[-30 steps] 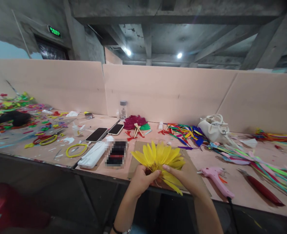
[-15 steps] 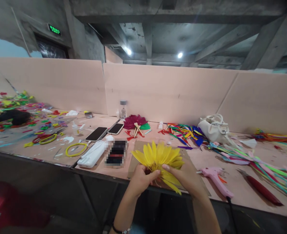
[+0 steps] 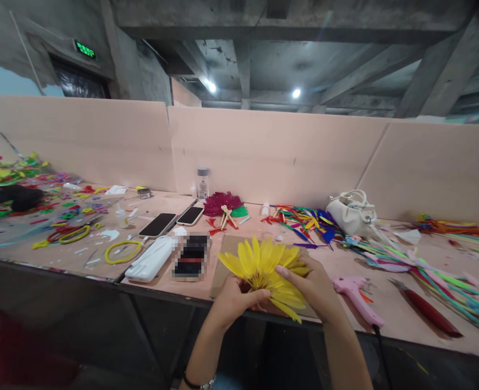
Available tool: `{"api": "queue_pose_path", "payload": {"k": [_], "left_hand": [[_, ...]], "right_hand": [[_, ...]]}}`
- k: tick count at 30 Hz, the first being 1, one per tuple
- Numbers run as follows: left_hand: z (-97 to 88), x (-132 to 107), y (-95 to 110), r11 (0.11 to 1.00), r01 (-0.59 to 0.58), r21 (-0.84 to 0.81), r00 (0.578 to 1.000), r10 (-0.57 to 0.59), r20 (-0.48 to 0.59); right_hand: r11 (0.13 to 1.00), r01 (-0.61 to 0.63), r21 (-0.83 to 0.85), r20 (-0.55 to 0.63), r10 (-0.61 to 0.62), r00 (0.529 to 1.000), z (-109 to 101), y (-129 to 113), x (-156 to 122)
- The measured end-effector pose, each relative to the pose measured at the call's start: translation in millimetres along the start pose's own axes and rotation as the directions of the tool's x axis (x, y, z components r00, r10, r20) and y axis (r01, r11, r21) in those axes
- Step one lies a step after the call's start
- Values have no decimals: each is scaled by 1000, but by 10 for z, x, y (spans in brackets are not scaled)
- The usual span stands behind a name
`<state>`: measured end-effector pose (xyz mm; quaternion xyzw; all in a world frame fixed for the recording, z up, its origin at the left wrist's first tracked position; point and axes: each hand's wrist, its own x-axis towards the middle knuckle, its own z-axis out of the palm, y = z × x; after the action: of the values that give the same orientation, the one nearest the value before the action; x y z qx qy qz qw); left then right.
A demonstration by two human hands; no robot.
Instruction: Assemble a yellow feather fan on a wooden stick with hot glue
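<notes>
A fan of yellow feathers is held over a brown cardboard sheet at the table's near edge. My left hand pinches the fan at its base, fingers closed on it. My right hand grips the fan's right side, thumb lying across the feathers. Both forearms reach up from the bottom of the view.
A pink glue gun and a red-handled tool lie to the right. Loose coloured feathers, a white handbag, two phones, a white power bank and a finished red fan lie on the table.
My right hand has moved up onto the feathers, with the thumb now higher on the fan. The view has shifted slightly to the right.
</notes>
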<state>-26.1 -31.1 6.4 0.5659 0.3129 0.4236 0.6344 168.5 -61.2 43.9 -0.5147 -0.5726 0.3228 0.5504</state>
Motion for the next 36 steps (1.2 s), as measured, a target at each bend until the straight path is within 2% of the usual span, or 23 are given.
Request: {"api": "queue_pose_path", "payload": {"k": [10, 15, 20, 25, 31, 33, 36], "left_hand": [[1, 32, -69, 997, -2, 73, 990, 12, -137], [9, 26, -32, 997, 2, 76, 989, 9, -145], [26, -4, -10, 996, 6, 85, 994, 3, -108], [35, -15, -22, 993, -16, 117, 983, 37, -180], [-9, 7, -59, 984, 0, 177, 985, 31, -170], [-8, 9, -60, 982, 6, 187, 986, 25, -164], [14, 2, -52, 986, 0, 167, 984, 30, -176]], "right_hand": [[998, 52, -27, 71, -50, 996, 21, 24, 28], [999, 34, -22, 49, -33, 998, 37, 53, 41], [999, 30, -11, 52, -30, 998, 40, 36, 34], [999, 51, -11, 40, -51, 998, 51, 32, 19], [1000, 26, -2, 49, -26, 998, 56, 52, 20], [1000, 25, 8, 33, -25, 999, 47, 66, 30], [998, 40, 45, -50, -38, 998, 22, 112, 65]]}}
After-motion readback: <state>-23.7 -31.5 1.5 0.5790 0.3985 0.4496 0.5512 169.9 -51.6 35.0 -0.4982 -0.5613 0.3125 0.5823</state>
